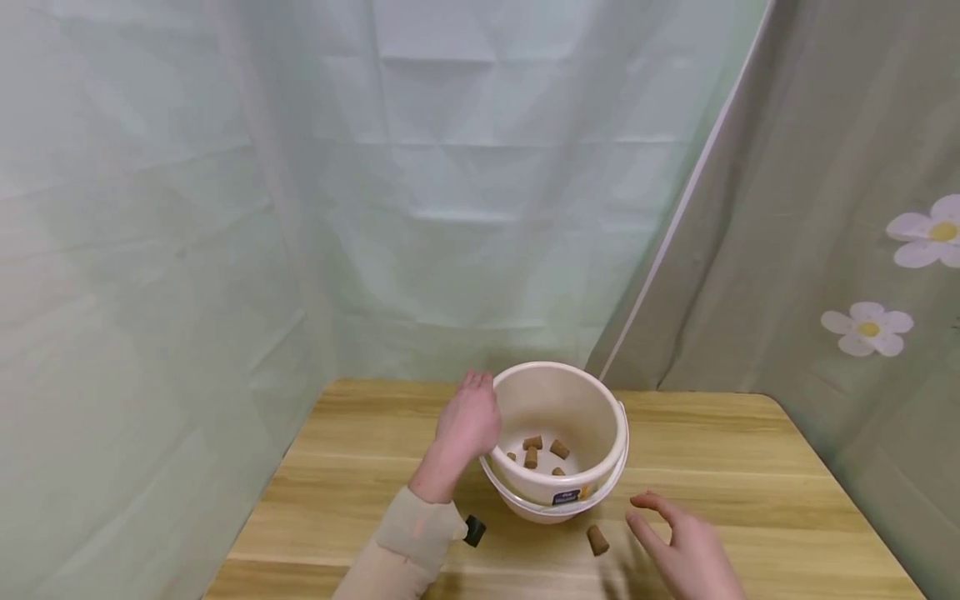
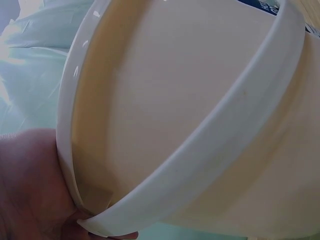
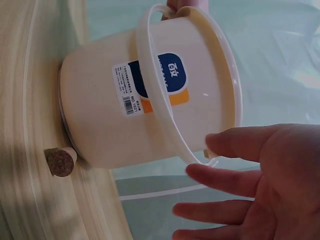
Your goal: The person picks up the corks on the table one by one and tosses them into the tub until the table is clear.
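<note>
A cream plastic bucket (image 1: 558,379) with a white handle (image 1: 611,487) stands upright on the wooden table, several brown corks (image 1: 559,449) lying on its bottom. My left hand (image 1: 471,417) grips the bucket's left rim, near where the handle joins; in the left wrist view the hand (image 2: 30,180) is partly cut off by the frame. Right of the bucket, my right hand (image 1: 686,546) hovers with fingers spread and nothing held. One loose cork (image 1: 597,540) lies on the table between bucket and right hand. The right wrist view shows that cork (image 3: 62,162) close to the bucket's base.
The wood-grain table (image 1: 720,450) reaches back to pale green curtains (image 1: 480,208). At the right hangs a greyer curtain (image 1: 795,208) with white flowers. A small black piece (image 1: 475,531) shows at my left wrist, beside the beige sleeve (image 1: 412,542).
</note>
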The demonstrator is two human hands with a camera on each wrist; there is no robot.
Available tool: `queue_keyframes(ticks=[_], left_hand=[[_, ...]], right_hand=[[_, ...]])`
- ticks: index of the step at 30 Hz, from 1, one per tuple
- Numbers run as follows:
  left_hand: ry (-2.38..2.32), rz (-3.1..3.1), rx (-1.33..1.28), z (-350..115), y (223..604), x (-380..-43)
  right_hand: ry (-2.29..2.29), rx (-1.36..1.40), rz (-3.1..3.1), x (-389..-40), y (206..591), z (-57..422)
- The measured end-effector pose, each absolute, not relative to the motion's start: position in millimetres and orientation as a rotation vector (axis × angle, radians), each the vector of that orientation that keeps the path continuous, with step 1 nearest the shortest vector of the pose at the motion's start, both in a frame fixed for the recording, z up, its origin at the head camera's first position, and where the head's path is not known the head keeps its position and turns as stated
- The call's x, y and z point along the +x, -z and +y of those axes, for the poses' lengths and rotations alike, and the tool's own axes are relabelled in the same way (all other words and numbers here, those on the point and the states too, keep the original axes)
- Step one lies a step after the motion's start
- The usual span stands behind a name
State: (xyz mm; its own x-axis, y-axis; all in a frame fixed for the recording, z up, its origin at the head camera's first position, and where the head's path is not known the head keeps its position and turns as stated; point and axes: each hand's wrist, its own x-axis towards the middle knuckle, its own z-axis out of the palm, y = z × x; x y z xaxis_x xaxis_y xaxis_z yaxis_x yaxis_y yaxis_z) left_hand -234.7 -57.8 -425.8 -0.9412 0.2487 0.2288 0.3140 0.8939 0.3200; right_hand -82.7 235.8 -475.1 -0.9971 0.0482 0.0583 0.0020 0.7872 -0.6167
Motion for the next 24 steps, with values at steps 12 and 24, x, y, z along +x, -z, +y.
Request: queue_keyframes(ticks=[12, 24], left_hand=[[0.567, -2.904, -0.406, -58, 430, -229], [0.556, -2.905, -0.404, -57, 426, -234]], right_hand=[[-0.961, 0.028, -2.956, -83, 486, 232], [-0.960, 0.041, -3.018, -94, 498, 222]])
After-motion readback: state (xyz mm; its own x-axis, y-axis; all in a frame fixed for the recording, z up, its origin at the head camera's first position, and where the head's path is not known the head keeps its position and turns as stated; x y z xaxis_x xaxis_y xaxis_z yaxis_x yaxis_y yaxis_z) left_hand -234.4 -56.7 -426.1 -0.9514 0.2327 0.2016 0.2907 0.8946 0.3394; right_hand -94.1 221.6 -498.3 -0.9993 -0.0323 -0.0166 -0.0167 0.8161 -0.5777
